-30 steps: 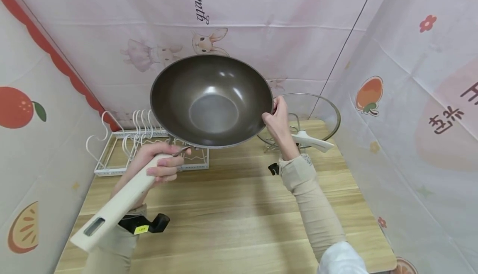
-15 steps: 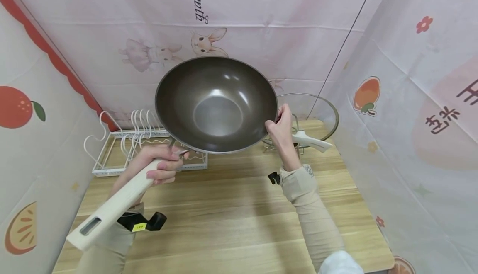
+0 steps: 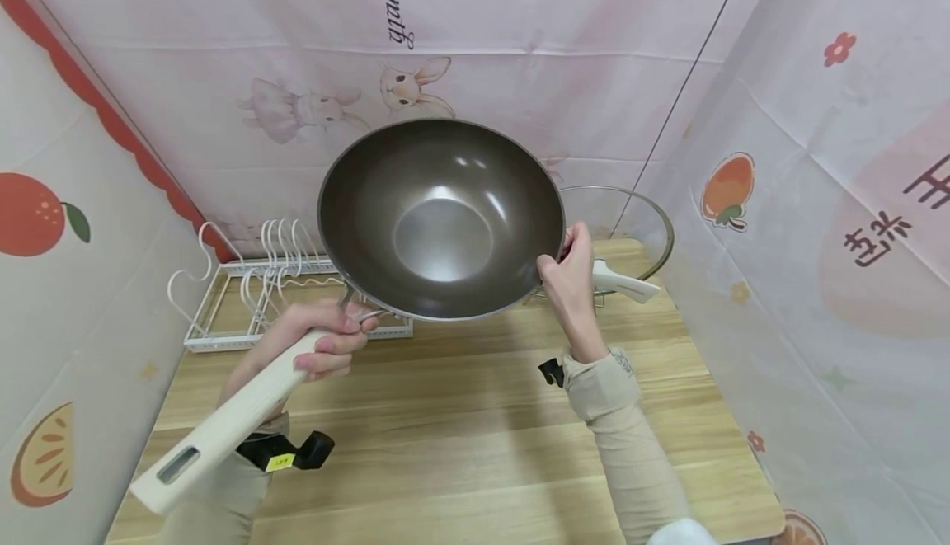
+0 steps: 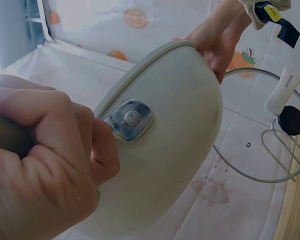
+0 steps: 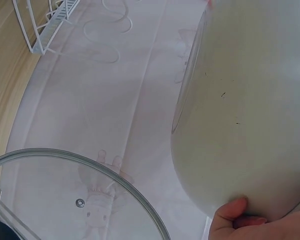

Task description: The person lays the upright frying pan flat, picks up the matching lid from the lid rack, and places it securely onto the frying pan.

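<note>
Holds wok (image 3: 443,223) aloft above table (image 3: 445,429), tilted, gripping handle (image 3: 230,418) with left hand (image 3: 319,337), pinching rim (image 3: 445,319) with right hand (image 3: 570,285), apparently with fingers (image 5: 231,209) curled behind, partly hidden. Has it lifted clear, not yet set down.

Round metal wok (image 3: 441,223), glossy dark brown inside, smooth cream outside
Long cream handle (image 3: 230,417), smooth, plastic-looking; clear round glass lid (image 3: 623,219), metal-rimmed; pale wood-grain tabletop (image 3: 438,446).

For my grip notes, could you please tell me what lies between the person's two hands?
In the head view, the wok's bowl lies between the left hand and the right hand.
</note>
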### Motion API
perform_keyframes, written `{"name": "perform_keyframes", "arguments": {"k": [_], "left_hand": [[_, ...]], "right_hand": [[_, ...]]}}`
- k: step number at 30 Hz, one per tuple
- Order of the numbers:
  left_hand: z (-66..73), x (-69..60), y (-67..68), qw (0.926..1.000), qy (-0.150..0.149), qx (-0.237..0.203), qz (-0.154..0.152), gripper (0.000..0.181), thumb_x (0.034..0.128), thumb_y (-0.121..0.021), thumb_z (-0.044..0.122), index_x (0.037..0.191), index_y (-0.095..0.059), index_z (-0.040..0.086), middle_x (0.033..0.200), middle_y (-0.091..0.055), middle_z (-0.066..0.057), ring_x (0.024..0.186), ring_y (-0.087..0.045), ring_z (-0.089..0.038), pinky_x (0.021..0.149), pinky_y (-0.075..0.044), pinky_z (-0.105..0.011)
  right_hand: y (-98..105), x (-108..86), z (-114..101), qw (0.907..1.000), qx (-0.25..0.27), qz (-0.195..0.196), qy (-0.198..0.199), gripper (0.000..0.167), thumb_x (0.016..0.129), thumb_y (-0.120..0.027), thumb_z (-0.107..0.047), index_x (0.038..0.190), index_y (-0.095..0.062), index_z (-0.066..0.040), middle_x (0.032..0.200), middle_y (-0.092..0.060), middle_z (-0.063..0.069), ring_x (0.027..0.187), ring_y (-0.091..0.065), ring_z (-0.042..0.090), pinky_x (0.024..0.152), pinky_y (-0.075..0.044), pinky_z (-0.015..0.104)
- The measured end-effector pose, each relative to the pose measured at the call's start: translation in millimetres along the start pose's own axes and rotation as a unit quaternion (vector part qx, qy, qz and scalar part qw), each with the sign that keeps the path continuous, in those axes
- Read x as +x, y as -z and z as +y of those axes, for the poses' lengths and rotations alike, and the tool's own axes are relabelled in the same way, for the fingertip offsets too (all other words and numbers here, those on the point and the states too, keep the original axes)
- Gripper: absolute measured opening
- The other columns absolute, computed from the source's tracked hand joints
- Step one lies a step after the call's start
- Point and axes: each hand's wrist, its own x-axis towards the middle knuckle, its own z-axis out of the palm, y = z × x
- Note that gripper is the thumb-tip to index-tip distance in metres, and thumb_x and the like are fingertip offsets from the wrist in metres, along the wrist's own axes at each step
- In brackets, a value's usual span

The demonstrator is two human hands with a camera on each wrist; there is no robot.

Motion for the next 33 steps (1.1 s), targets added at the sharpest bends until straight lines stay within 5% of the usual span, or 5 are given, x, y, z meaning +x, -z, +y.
{"name": "perform_keyframes", "arguments": {"k": [13, 21, 33], "left_hand": [[-7.8, -3.9, 4.0, 0.9997, 0.013, -0.020, -0.007, 0.036, 0.0958, -0.015, -0.006, 0.111, -0.047, -0.002, 0.064, -0.023, -0.001, 0.040, -0.025, -0.010, 0.033, -0.015, -0.023], [-11.9, -5.3, 9.5, 0.9983, 0.042, 0.039, 0.006, 0.028, 0.0956, -0.019, -0.005, 0.104, -0.045, 0.002, 0.063, -0.028, 0.002, 0.039, -0.025, -0.009, 0.032, -0.013, -0.024], [-27.1, -5.2, 20.1, 0.9982, 0.049, 0.035, -0.001, 0.030, 0.0966, -0.019, -0.004, 0.103, -0.047, 0.005, 0.061, -0.028, 0.003, 0.038, -0.026, -0.009, 0.030, -0.013, -0.025]], "right_hand": [[6, -21.8, 7, 0.9990, 0.034, 0.025, -0.011, 0.028, 0.063, -0.041, 0.018, 0.083, -0.032, 0.001, 0.078, -0.033, 0.008, 0.068, -0.035, 0.015, 0.058, -0.027, 0.022], [11, -38.5, 15, 0.9984, 0.035, 0.043, -0.009, 0.027, 0.063, -0.041, 0.020, 0.083, -0.032, 0.005, 0.077, -0.034, 0.011, 0.066, -0.035, 0.015, 0.055, -0.028, 0.021], [18, -55.3, 25, 0.9978, 0.034, 0.056, -0.015, 0.027, 0.063, -0.041, 0.020, 0.087, -0.032, 0.012, 0.078, -0.034, 0.011, 0.066, -0.036, 0.016, 0.055, -0.029, 0.020]]}}
